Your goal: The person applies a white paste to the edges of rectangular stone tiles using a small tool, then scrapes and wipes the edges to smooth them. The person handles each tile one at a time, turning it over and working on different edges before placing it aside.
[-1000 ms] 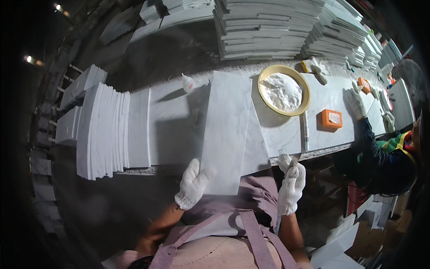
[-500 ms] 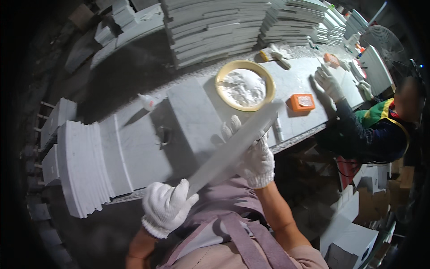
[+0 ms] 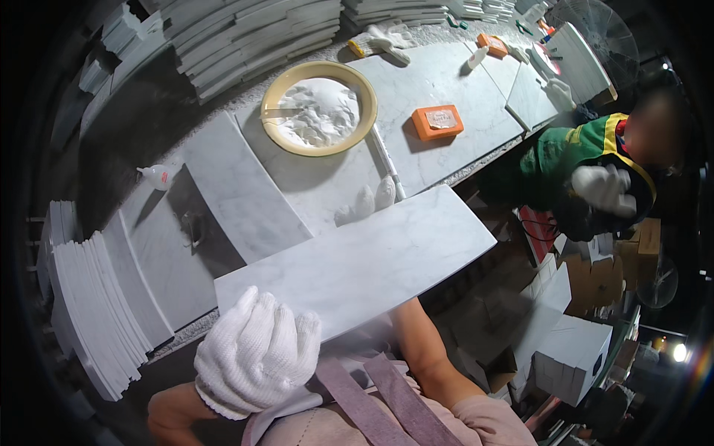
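A long white marble tile [image 3: 357,264] with faint grey veins is held up in front of me, its broad face in view. My left hand [image 3: 256,357], in a white knitted glove, grips its near left corner with the fingers curled over the face. My right hand [image 3: 366,202] supports the tile from beneath; only its gloved fingertips show past the far edge, and the palm is hidden. Just beyond, another marble tile [image 3: 245,189] lies on the bench. Near it stands a yellow bowl [image 3: 370,123] of white powder or paste with a flat scraper [image 3: 286,113] in it.
An orange box-shaped block [image 3: 437,122], a white stick-like tool [image 3: 388,163], a small bottle [image 3: 155,177] and spare gloves [image 3: 383,39] lie on the bench. Tile stacks stand at the left [image 3: 93,312] and back [image 3: 253,37]. A co-worker [image 3: 573,167] is at the right.
The tile has turned from nearly edge-on to broad face up. My view has swung right, so the bowl sits further left. The co-worker's gloved hand has drawn back from the bench.
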Action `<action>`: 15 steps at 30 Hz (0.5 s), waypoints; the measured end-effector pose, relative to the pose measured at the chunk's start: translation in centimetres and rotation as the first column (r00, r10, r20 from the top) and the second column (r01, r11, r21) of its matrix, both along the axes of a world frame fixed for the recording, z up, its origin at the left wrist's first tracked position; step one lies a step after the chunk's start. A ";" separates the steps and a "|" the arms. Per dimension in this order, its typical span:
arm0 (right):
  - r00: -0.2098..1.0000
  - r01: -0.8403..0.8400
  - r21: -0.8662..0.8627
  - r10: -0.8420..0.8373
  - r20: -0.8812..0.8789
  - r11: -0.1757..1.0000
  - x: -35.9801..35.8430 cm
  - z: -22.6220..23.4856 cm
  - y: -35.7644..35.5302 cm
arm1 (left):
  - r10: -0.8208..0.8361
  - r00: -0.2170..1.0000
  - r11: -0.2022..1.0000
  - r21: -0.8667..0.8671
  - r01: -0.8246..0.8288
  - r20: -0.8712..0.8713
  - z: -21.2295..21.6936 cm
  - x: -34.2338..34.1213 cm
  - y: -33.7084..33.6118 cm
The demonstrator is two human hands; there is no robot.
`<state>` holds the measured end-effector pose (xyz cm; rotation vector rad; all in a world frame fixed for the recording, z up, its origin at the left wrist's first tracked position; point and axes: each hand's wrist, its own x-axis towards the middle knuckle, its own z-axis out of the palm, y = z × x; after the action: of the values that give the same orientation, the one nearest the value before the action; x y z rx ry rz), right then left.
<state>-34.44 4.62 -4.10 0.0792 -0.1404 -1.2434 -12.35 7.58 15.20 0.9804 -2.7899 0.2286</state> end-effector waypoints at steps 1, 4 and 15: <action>1.000 0.007 0.009 -0.007 0.001 1.000 -0.2 0.0 0.0 | -0.019 0.999 0.999 -0.029 0.019 -0.031 -0.2 -0.1 -0.1; 0.999 0.030 0.025 -0.030 0.018 0.999 -0.8 -0.1 0.0 | -0.056 0.990 0.988 -0.153 0.036 -0.128 -1.1 -0.6 -0.4; 0.954 -0.006 0.038 0.017 -0.300 0.999 -0.4 0.7 -1.6 | 0.120 0.956 0.986 0.141 -0.084 -0.267 -2.1 2.6 1.2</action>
<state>-34.81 3.05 -3.39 -0.0779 0.1479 -1.2321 -9.70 8.81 13.13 1.0940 -2.5291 -0.0723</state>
